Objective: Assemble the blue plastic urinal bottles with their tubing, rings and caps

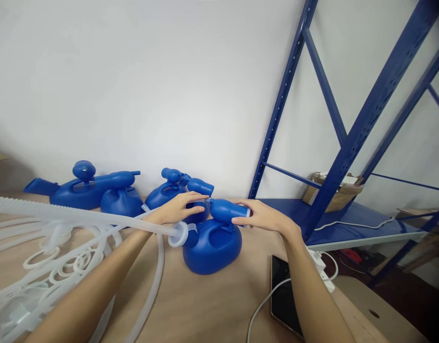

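A blue plastic urinal bottle [213, 247] stands on the table in front of me, with a white cap ring [178, 234] and a clear corrugated hose [108, 219] at its left side. On top of it lies a blue funnel-shaped receiver [224, 210], lengthwise. My left hand [182, 207] has its fingers and thumb around the receiver's narrow left end, where some clear material shows. At the wide right end, with its white edge, my right hand [257, 214] grips between thumb and fingers.
More blue bottles [76, 194] with similar parts line the wall. Clear tubes and white rings [64, 262] lie heaped at the left. A phone [282, 290] and a cable lie by my right forearm. A blue shelf rack [348, 233] with a cardboard box [332, 193] stands right.
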### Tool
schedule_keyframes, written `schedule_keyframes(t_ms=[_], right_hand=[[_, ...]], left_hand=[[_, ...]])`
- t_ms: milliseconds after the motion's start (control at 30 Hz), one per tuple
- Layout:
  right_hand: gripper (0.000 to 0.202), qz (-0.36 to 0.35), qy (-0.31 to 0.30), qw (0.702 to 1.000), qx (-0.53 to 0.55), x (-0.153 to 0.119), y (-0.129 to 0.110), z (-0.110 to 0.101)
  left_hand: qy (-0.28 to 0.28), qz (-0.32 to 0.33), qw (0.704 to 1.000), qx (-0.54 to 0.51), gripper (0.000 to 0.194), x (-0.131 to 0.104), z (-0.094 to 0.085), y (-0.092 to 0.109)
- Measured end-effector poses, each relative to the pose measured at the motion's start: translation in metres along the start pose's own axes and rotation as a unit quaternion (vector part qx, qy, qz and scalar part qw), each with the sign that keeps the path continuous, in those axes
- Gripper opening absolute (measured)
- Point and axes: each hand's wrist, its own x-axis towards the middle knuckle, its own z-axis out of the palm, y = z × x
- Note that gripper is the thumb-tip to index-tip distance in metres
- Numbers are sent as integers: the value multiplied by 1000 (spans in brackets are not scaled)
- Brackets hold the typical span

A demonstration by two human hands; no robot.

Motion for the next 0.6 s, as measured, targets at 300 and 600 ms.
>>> schedule_keyframes(t_ms=[300,600], right_hand=[[73,19,-43,997,55,-6,0,-3],[61,59,71,995,-33,-32,13,-37]], left_hand=[[-50,-32,998,3,63,0,6,1],[-26,-10,999,30,55,5,3,7]])
